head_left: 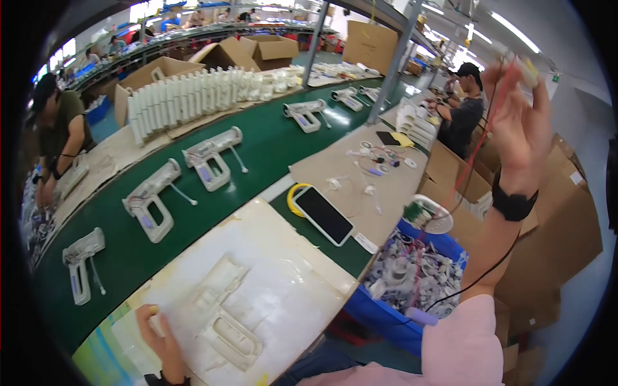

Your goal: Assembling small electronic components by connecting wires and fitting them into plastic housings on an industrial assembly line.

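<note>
My right hand (523, 128) is raised high at the upper right, fingers closed on a bundle of red and black wires (475, 154). From the wires hang a white oval piece with a green circuit board (421, 213) and a purple cylinder (422, 316), over a blue bin. My left hand (161, 344) rests at the left side of a white work board (302, 270), fingers apart and holding nothing, one fingertip yellowish. Right of it, a whitish gun-shaped housing half (239, 339) lies on the board, its hollow side up.
The blue bin (373, 315) full of small parts stands right of the board. A green conveyor (264, 154) carries several similar housings. A phone (324, 215) lies beside a yellow ring. Loose wired parts lie on cardboard (347, 151). Other people work nearby; cardboard boxes (547, 238) stand right.
</note>
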### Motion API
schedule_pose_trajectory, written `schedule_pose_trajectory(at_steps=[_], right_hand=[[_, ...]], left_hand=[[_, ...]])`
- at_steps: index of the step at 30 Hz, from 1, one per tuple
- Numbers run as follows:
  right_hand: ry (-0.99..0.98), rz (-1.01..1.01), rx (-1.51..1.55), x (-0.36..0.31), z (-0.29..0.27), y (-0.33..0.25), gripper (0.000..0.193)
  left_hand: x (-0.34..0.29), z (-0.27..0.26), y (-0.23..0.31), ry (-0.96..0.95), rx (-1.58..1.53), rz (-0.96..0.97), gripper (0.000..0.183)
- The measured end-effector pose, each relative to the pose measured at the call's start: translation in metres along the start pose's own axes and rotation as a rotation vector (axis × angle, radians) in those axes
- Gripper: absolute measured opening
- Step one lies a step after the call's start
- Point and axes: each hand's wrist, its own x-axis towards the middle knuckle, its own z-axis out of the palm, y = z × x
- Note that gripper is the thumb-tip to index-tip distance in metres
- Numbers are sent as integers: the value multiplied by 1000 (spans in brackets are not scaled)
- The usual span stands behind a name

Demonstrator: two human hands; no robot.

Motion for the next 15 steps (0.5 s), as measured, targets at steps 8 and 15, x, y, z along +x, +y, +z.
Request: schedule_pose_trajectory(at_steps=[8, 15], right_hand=[[-161, 185, 65, 71, 73, 116, 39], [107, 295, 28, 84, 66, 207, 36]], left_hand=[[91, 46, 169, -756, -714, 164, 85], [153, 29, 186, -953, -725, -188, 23]])
